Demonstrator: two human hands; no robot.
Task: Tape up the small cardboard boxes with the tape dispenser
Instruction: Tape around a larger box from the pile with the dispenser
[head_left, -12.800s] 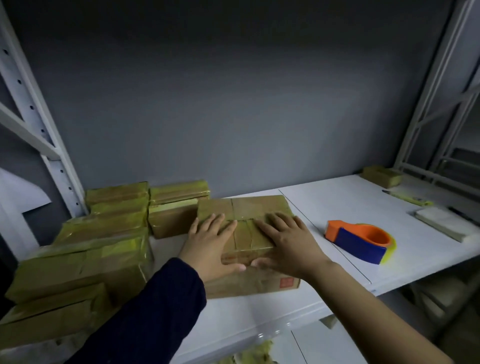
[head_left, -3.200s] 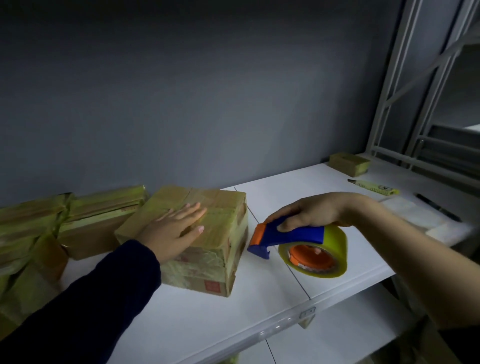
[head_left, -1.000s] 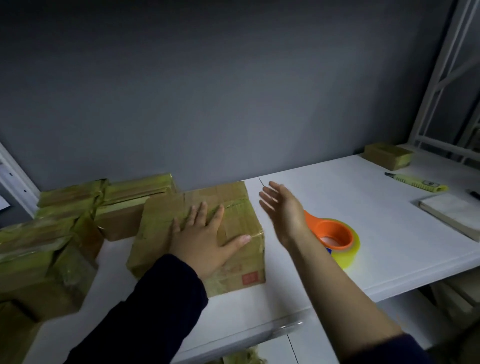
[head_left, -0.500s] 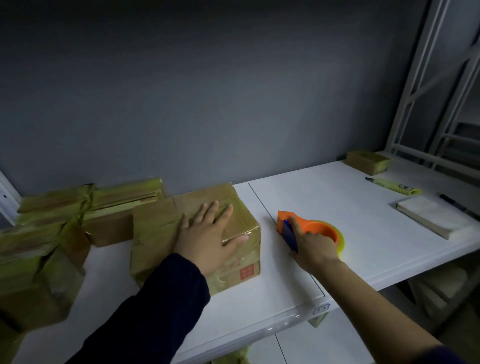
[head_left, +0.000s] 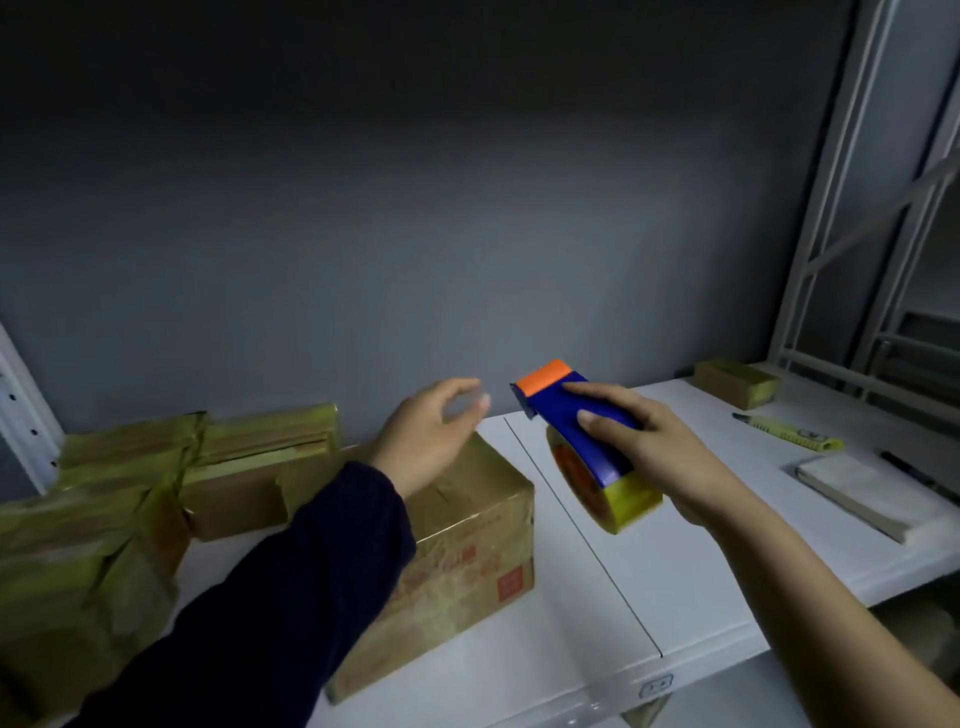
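Observation:
A taped cardboard box (head_left: 467, 540) sits on the white shelf (head_left: 597, 597) in front of me. My right hand (head_left: 654, 447) grips the blue and orange tape dispenser (head_left: 582, 441) with its yellowish tape roll, lifted above the shelf just right of the box. My left hand (head_left: 431, 431) hovers above the box's far edge, fingers loosely curled, fingertips close to the dispenser's orange front end. Whether those fingertips hold a tape end I cannot make out.
A pile of taped boxes (head_left: 130, 499) fills the shelf's left side. At the far right lie a small box (head_left: 737, 384), a yellow utility knife (head_left: 789, 436), a white pad (head_left: 872, 493) and a pen. Metal rack posts (head_left: 852, 208) stand on the right.
My right hand has lifted the dispenser off the shelf and turned it upright. My left hand has come off the box top and risen toward the dispenser's front end.

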